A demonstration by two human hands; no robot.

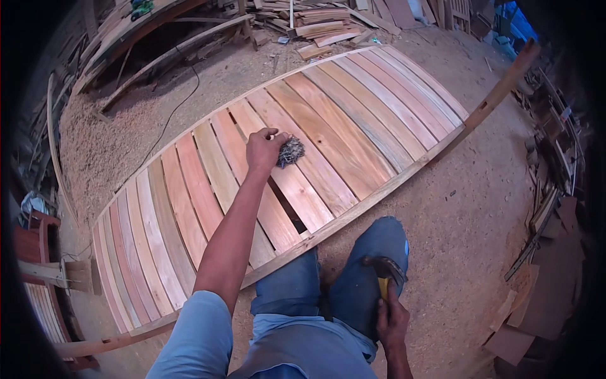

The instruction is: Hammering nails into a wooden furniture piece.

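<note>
A slatted wooden panel (328, 126) of pinkish and tan boards lies slantwise in front of me. On its middle boards sits a small heap of dark grey, spiky bits that look like nails (291, 152). My left hand (265, 148) is right beside the heap, its fingers curled and pinched together at the heap's edge. What is between the fingertips is too small to make out. Low by my right thigh, my right hand (392, 314) is wrapped round the yellow handle of a hammer (386, 271), whose dark head rests against my knee.
A long rail (353, 213) runs along the panel's near edge and sticks out past both ends. Gaps show between some slats. Beyond lie a workbench (158, 19), a cable (170, 123) and stacked offcuts (322, 28). Sawdust covers the floor; scrap boards (549, 278) lean at right.
</note>
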